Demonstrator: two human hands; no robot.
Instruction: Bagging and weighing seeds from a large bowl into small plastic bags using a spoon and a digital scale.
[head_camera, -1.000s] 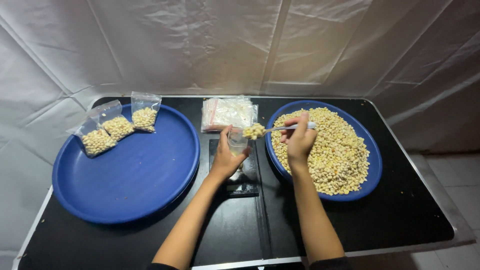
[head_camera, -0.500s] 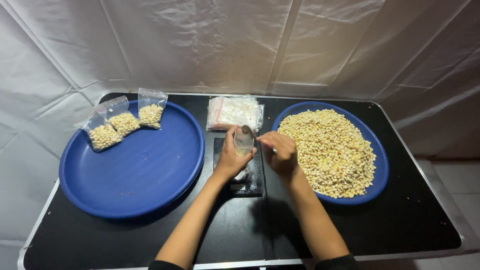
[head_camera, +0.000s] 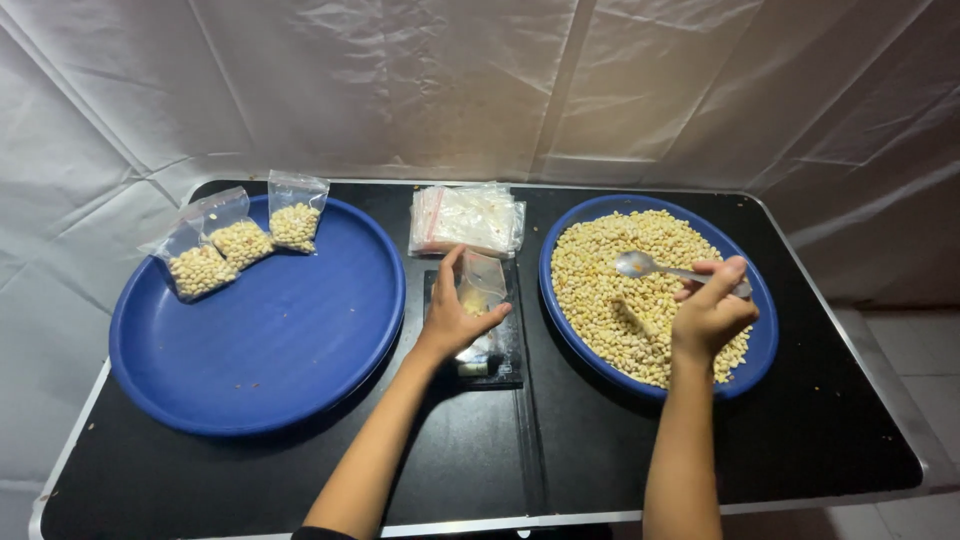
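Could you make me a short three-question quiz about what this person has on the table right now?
1. True or false: the spoon is heaped with beans.
2. How many filled bags lie on the left blue plate?
3. The left hand holds: A) a small clear bag B) a spoon C) a plate.

Key: 1. False, it looks empty, held by the right hand over the plate of beans. 2. Three. 3. A.

Near strip of tabletop (head_camera: 560, 460) is lying bare, crossed only by both forearms. Left plate (head_camera: 270, 340) is offering open floor; three filled bags (head_camera: 240, 242) are crowding its far rim. Stack of empty bags (head_camera: 467, 218) is blocking the centre back. Right plate (head_camera: 748, 355) is sitting heaped with beans (head_camera: 620, 290) (no flat spot).
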